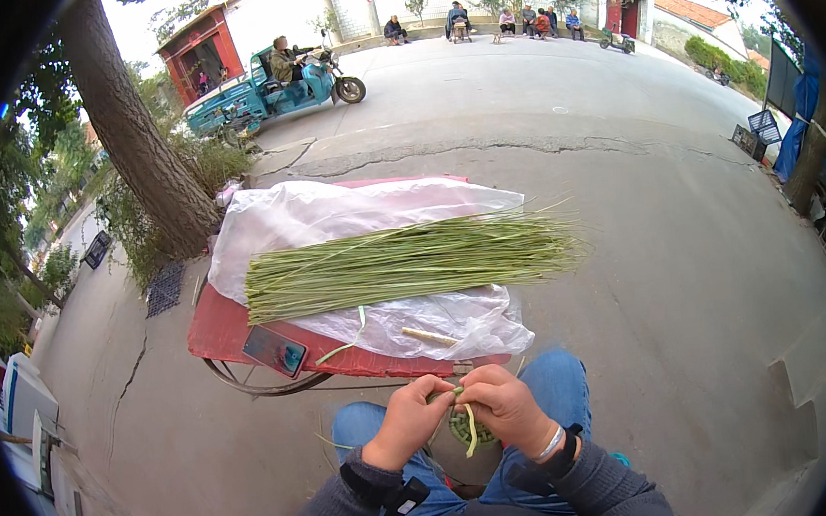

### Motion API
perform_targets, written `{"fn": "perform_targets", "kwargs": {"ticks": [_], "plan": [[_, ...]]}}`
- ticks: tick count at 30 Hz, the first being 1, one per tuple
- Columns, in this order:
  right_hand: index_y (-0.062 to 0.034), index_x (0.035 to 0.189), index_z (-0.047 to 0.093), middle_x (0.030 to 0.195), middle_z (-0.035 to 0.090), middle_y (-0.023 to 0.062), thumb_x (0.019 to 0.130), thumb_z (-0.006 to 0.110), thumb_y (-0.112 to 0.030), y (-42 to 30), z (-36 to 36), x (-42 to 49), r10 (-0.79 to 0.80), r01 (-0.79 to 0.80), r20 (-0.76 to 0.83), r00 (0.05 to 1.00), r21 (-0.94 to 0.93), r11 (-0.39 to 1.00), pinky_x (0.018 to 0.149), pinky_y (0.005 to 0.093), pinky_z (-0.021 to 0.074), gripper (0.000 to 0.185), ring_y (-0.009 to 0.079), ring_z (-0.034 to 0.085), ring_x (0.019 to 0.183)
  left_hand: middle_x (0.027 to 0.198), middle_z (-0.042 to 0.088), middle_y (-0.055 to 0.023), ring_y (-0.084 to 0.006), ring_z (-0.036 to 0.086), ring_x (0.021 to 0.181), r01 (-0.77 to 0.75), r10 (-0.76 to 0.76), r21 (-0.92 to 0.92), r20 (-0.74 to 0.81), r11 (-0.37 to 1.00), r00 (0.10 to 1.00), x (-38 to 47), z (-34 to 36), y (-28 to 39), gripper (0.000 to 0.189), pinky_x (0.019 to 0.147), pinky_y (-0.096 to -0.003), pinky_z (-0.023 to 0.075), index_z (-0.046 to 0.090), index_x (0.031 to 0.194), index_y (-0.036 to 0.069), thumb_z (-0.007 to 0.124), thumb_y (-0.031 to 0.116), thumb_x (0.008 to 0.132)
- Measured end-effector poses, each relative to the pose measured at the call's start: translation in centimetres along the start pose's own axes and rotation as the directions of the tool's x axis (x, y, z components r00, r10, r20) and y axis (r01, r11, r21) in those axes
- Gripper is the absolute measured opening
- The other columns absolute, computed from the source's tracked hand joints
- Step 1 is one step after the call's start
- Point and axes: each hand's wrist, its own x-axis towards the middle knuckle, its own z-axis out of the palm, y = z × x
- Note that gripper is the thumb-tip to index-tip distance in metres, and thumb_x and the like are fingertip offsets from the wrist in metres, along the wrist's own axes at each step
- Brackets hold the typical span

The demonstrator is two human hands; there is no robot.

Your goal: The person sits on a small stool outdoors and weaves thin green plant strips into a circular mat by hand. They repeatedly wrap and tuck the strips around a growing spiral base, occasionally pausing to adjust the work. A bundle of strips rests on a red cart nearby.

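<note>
Over my lap, my left hand (417, 416) pinches a green plant strand at the rim of a small round woven piece (463, 429). My right hand (501, 404) meets it from the other side, its fingertips also on the strand. A pale flat strip (471, 435) hangs down beside the right fingers, over the woven piece, which the hands partly hide. Beyond them, a wide bundle of long green stalks (406, 262) lies across a white plastic sheet (293, 209) on a red table (222, 324).
A phone (275, 350), a loose green strip (350, 343) and a short pale stick (428, 336) lie on the table's near side. A tree trunk (130, 127) stands at the left. Across the road are a teal three-wheeled cart (269, 95) with a rider and several seated people.
</note>
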Motion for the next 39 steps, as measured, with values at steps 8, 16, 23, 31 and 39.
{"fn": "perform_targets", "kwargs": {"ticks": [8, 16, 23, 31, 39], "plan": [[-0.0075, 0.091, 0.070, 0.095, 0.066, 0.0068, 0.073, 0.078, -0.003, -0.4, 0.1, -0.4, -0.149, 0.148, 0.007, 0.989, -0.131, 0.980, 0.087, 0.0389, 0.0531, 0.020, 0.0300, 0.065, 0.102, 0.090, 0.069, -0.0025, -0.0073, 0.061, 0.083, -0.034, 0.034, 0.016, -0.014, 0.999, 0.999, -0.3, 0.9, -1.2, 0.012, 0.073, -0.0237, 0.0504, 0.069, 0.101, 0.000, 0.070, 0.009, 0.094], [-0.0096, 0.087, 0.069, 0.094, 0.067, 0.0037, 0.074, 0.072, -0.008, -0.5, 0.5, -0.4, -0.228, 0.227, 0.020, 0.974, -0.202, 0.953, 0.088, 0.0374, 0.0532, 0.013, 0.0269, 0.065, 0.102, 0.089, 0.069, -0.0002, -0.0076, 0.061, 0.081, 0.054, -0.059, 0.047, 0.124, 0.997, 0.990, -0.1, 0.3, -0.7, 0.024, 0.071, -0.0236, 0.0497, 0.070, 0.113, -0.001, 0.066, 0.017, 0.097], [-0.0101, 0.088, 0.069, 0.095, 0.068, 0.0026, 0.070, 0.072, -0.009, -0.5, 0.8, -0.6, -0.312, 0.329, 0.106, 0.944, -0.252, 0.910, 0.089, 0.0364, 0.0533, 0.018, 0.0255, 0.065, 0.103, 0.088, 0.070, 0.0005, -0.0086, 0.062, 0.080, 0.291, -0.281, -0.009, 0.234, 0.957, 0.931, -0.1, -1.1, 0.2, 0.023, 0.071, -0.0240, 0.0504, 0.073, 0.110, -0.001, 0.069, 0.016, 0.095], [-0.0028, 0.109, 0.070, 0.094, 0.068, 0.0054, 0.088, 0.075, -0.014, -0.1, -0.4, -2.3, 0.351, -0.352, 0.033, 0.936, 0.173, 0.920, 0.084, 0.0314, 0.0532, 0.024, 0.0210, 0.065, 0.098, 0.096, 0.071, -0.0043, -0.0174, 0.067, 0.081, -0.229, 0.195, 0.156, 0.204, 0.961, 0.959, -0.9, -2.3, 1.1, 0.020, 0.074, -0.0298, 0.0540, 0.071, 0.111, 0.002, 0.068, 0.010, 0.093], [0.0021, 0.117, 0.067, 0.106, 0.069, 0.0034, 0.100, 0.065, -0.018, 0.5, -0.5, -3.3, 0.561, -0.647, 0.325, 0.761, 0.450, 0.616, 0.085, 0.0257, 0.0513, 0.026, 0.0091, 0.062, 0.098, 0.104, 0.067, -0.0113, -0.0297, 0.068, 0.086, -0.698, 0.625, 0.558, 0.362, 0.449, 0.691, -2.3, -3.3, 2.7, 0.035, 0.070, -0.0369, 0.0572, 0.065, 0.118, 0.006, 0.067, 0.006, 0.084]]}}
